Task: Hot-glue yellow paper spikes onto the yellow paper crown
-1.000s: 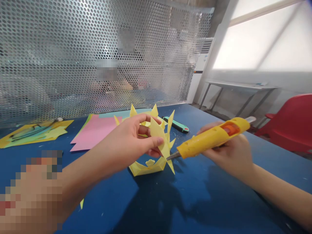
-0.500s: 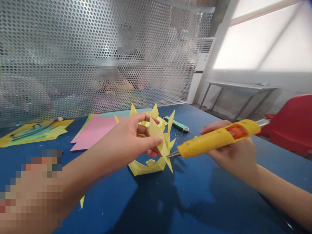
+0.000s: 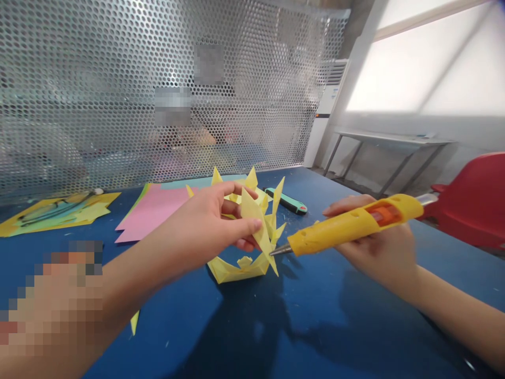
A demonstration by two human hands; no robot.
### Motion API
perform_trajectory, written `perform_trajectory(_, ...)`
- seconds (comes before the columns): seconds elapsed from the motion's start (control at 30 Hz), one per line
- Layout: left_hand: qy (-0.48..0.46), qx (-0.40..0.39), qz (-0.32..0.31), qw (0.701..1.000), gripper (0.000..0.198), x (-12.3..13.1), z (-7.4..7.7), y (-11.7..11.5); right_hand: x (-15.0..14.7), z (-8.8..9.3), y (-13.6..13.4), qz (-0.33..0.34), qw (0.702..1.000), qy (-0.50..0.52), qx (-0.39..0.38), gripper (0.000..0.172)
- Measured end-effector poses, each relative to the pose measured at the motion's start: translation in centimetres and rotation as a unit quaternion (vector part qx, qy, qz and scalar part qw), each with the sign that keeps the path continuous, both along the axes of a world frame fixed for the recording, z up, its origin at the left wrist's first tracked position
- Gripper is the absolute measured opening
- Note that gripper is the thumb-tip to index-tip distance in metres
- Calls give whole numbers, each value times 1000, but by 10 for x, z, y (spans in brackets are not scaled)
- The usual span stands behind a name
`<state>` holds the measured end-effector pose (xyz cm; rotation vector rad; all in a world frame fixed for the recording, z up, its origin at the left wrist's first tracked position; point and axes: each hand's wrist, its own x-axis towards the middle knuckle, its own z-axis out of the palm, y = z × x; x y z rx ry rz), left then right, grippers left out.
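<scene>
My left hand [image 3: 221,216] pinches a pointed yellow paper piece [image 3: 252,210] between thumb and fingers. Behind and below it, a folded yellow paper ring [image 3: 236,273] with several upright points stands on the blue table; my fingers hide part of it. My right hand [image 3: 374,252] is wrapped round a yellow hot glue pen [image 3: 347,229] with an orange part in its side. The pen's metal tip meets the lower part of the paper piece. Whether glue is coming out, I cannot tell.
A teal-and-black utility knife [image 3: 288,201] lies behind the paper ring. Pink paper sheets [image 3: 153,208] and yellow paper with a dark cord [image 3: 59,210] lie at the left. A perforated metal screen [image 3: 118,95] rises behind the table [image 3: 315,337]. A red chair [image 3: 469,205] stands at right.
Almost nothing differs. The yellow paper piece has shifted very slightly up and left against the pen tip; both hands keep their hold.
</scene>
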<state>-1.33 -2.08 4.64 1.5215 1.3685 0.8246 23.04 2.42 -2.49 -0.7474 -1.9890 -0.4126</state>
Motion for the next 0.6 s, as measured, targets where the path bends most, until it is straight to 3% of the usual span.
perform_trajectory(0.3,-23,-13,-26,999,33,1,-2,2,-1,2,-1,0,1000,2,-2,9)
perform_trajectory(0.6,-29,-20,-7,999,30,1,-2,2,1,0,1,22,1000,14,-4,11)
